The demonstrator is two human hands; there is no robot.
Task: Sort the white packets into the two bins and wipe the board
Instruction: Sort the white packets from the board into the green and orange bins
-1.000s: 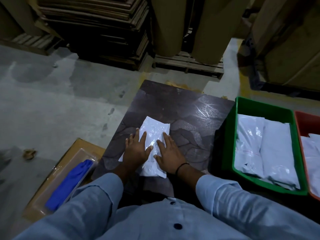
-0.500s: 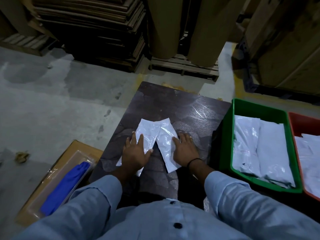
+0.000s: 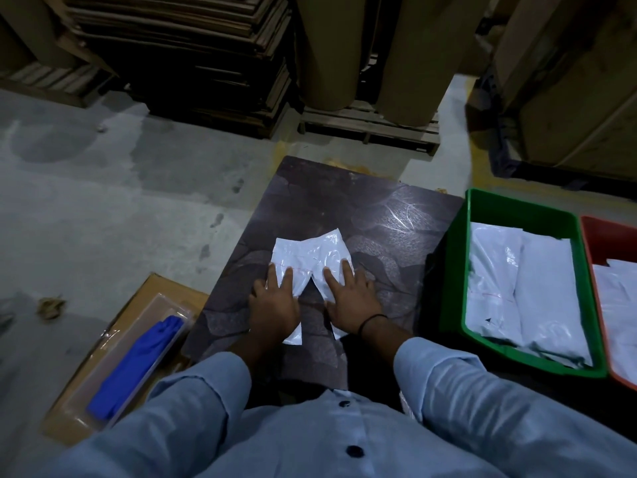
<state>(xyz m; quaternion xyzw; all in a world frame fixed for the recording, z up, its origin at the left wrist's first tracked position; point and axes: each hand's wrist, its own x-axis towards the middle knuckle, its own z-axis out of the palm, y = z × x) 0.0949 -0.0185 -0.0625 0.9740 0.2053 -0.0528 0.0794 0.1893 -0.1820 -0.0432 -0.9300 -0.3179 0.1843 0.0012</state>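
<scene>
Two white plastic packets lie near the middle of a dark, leaf-patterned board (image 3: 344,194) on the floor, seen from above by the person working. The packets overlap at their far ends and splay apart toward the person, forming an upside-down V. Both are glossy and wrinkled, and the left packet (image 3: 287,260) has a thin red line across it. The right packet (image 3: 332,248) has its far corner tipped up.

The left hand (image 3: 274,307) lies flat on the left packet with fingers straight and spread. The right hand (image 3: 351,300) lies flat on the right packet the same way, gripping nothing, and its wrist carries a black wristband (image 3: 372,322).

Bare board shows between the packets, on both sides of them, and over a wide stretch beyond them up to the far edge.

The board's right edge sits just beside a green bin (image 3: 517,208) holding several white packets (image 3: 537,298) laid flat. A red bin (image 3: 606,236) touches the green bin's right side, is cut off by the frame, and also holds white packets (image 3: 617,305).

At the board's near left corner is a flat cardboard box (image 3: 151,288) with a clear tray and a blue cloth (image 3: 138,367) on it. Open concrete floor (image 3: 103,208) spreads left of the board. Past the far edge, a strip of floor separates the board from a wooden pallet (image 3: 372,129) bearing upright brown paper rolls (image 3: 327,46), with stacked flat cardboard (image 3: 189,46) to their left.
</scene>
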